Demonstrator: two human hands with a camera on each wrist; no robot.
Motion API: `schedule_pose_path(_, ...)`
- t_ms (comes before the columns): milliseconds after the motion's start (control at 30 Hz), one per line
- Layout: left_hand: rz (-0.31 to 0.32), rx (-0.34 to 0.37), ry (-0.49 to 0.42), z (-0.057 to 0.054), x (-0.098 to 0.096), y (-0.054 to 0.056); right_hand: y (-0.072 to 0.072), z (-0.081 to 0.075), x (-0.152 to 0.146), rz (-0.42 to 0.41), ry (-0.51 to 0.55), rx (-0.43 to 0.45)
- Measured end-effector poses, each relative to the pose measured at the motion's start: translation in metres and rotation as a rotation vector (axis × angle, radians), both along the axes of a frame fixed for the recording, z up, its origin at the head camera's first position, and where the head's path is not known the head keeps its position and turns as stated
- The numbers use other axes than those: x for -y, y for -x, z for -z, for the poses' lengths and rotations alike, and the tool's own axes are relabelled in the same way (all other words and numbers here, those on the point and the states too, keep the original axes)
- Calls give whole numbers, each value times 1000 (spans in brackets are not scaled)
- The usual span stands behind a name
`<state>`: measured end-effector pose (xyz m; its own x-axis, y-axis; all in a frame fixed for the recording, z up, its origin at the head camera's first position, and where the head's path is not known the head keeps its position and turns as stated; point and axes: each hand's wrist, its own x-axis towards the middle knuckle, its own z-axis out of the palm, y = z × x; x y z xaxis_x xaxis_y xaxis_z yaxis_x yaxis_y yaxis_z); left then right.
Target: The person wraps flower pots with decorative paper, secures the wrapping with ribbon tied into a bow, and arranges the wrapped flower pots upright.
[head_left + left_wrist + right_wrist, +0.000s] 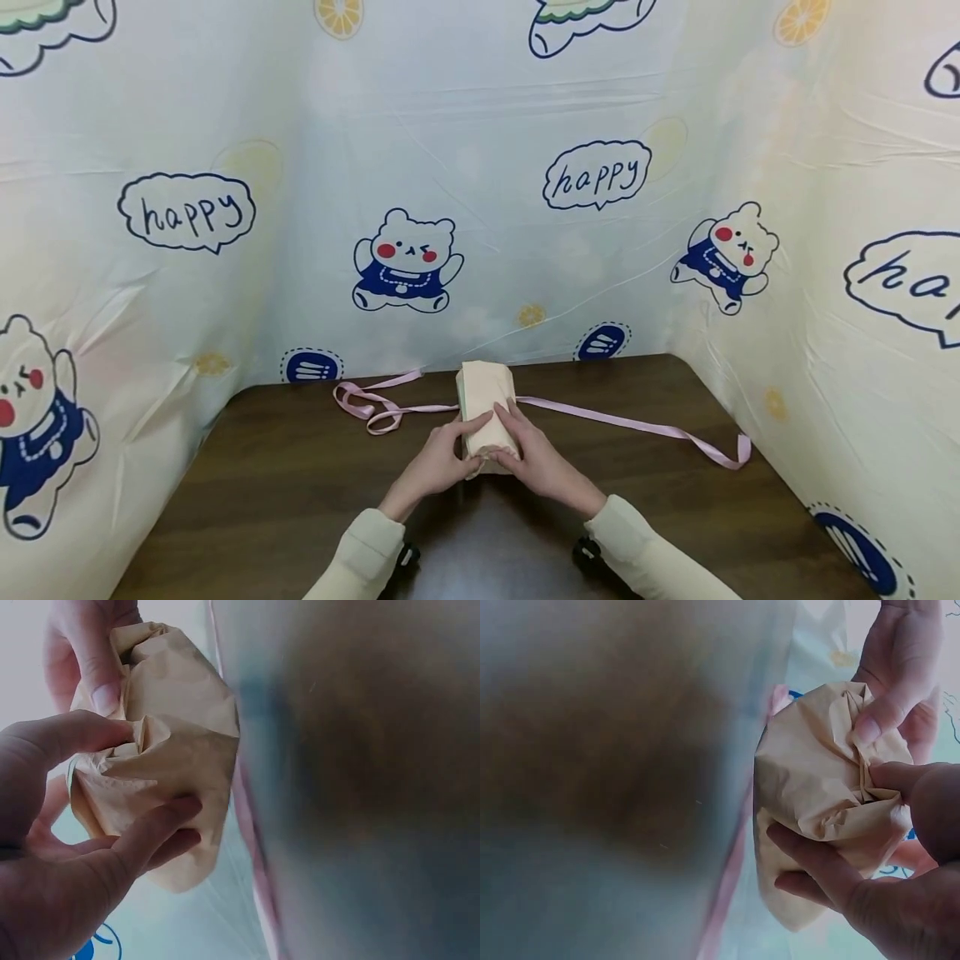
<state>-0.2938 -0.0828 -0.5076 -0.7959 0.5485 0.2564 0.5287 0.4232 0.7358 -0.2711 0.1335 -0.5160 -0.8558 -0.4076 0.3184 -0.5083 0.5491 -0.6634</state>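
As the left hand (437, 458) grips a beige, oblong paper package (486, 385), the right hand (546, 460) clasps its opposite side. Both thumbs (91, 732) press the creased end (146, 746)!

Hands (438, 460) hold an apparently paper-wrapped bundle (486, 385).

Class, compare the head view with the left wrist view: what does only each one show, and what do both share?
Only head: the "happy" bubbles and the pale sleeves.
Only left wrist: the left hand's lower fingers against the side of the paper-wrapped package, and close detail of its gathered folds.
Both: the package, held by the left hand and right hand, and the pink ribbon.
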Motion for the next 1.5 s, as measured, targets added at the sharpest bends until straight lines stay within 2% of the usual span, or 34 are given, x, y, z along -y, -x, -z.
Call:
schedule_pose_path(167, -11, -15, -35, -5, -2, 21, 20, -10, -1, -4, -10, -15)
schedule_pose_path(300, 0, 27, -47, -4, -2, 43, 44, -14, -1, -21, -27, 5)
schedule_pose_path(467, -13, 79, -47, 3, -1, 66, 68, -10, 0, -49, -28, 36)
schedule_pose_path(600, -44, 77, -10, 9, -2, 76, 78, -2, 2, -63, -24, 63)
schedule_pose_path(767, -40, 104, 24, 12, -3, 78, 83, 7, 0, -41, -58, 84)
schedule_pose_path(967, -16, 111, 34, 13, -5, 78, 81, 9, -4, -36, -60, 124)
schedule_pose_path(1167, -37, 154, 0, 6, -8, 77, 78, 5, -6, -39, -27, 143)
schedule_pose_path(1367, -60, 137, 29, 0, -9, 67, 70, 5, -7, -22, -46, 150)
schedule_pose_path(1500, -39, 124, 55, -2, -7, 59, 61, 4, -7, -17, -71, 131)
